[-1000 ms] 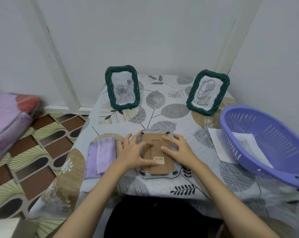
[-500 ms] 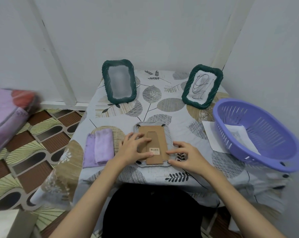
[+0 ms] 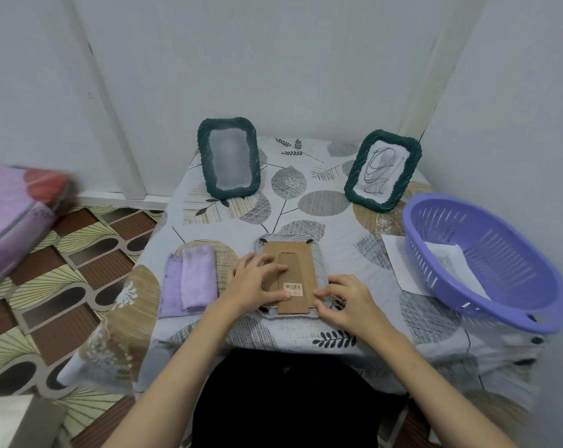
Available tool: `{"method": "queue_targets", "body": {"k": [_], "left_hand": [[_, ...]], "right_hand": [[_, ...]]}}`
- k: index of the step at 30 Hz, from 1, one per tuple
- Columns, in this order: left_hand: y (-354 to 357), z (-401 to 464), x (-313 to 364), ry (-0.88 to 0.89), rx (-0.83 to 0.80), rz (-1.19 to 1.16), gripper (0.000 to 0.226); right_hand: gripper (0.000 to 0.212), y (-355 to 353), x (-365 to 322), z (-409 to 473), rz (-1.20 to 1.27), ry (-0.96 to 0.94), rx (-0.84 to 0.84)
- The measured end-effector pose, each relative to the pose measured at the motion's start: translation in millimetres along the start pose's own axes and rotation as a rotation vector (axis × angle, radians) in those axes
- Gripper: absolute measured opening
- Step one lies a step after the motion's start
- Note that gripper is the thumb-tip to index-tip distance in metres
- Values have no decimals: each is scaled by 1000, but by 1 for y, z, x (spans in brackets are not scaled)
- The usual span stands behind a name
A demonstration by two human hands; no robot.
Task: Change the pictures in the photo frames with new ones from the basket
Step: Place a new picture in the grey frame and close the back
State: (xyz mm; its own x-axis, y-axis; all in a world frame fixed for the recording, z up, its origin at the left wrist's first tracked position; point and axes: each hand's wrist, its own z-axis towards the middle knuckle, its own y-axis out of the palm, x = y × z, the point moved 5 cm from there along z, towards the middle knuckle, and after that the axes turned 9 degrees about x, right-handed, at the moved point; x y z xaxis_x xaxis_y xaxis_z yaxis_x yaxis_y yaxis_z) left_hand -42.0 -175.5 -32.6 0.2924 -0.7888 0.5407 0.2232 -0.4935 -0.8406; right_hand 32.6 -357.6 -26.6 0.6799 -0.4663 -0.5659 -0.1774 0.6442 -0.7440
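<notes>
On the table's near edge, left of the frame, lies a folded cloth (image 3: 189,281). The left hand (image 3: 252,284) presses flat on the face-down frame (image 3: 290,276); keep it still. The right hand (image 3: 346,300), fingers curled, picks at the bottom corner clip. Basket (image 3: 487,263) sits right, hanging over the edge; go gently.

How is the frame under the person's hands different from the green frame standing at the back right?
The frame under the hands lies flat, face down, brown cardboard back up; the back-right frame stands tilted, front towards us. The flat one's rim looks pale grey; the standing one's is dark green. The standing one shows a scribbled drawing; the flat one's picture is hidden. Both have rounded, rope-like rims.
</notes>
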Motion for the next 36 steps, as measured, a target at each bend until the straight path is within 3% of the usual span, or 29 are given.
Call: {"method": "queue_targets", "body": {"k": [5,11,14,18,23,27,33,36], "left_hand": [[0,1,0,3,-7,14,60],[1,1,-1,6,-14,10,61],[0,0,-1,10,-2,3,61],[0,-1,-3,27,3,6,60],[-13,-17,-15,41,6,-244,76],[-14,-32,-22,60,-69,-148,94],[-15,-30,-15,70,-58,-258,64],[-14,-28,-16,90,-93,-236,65]], "right_hand": [[12,-6,7,2,151,200,-50],[17,-4,4,4,141,219,-75],[34,-2,-1,3,153,206,-79],[55,16,-13,0,-92,157,-237],[55,21,-14,2,-138,224,-305],[53,20,-16,6,-134,222,-324],[52,17,-15,4,-131,222,-316],[55,17,-16,4,-122,233,-323]]}}
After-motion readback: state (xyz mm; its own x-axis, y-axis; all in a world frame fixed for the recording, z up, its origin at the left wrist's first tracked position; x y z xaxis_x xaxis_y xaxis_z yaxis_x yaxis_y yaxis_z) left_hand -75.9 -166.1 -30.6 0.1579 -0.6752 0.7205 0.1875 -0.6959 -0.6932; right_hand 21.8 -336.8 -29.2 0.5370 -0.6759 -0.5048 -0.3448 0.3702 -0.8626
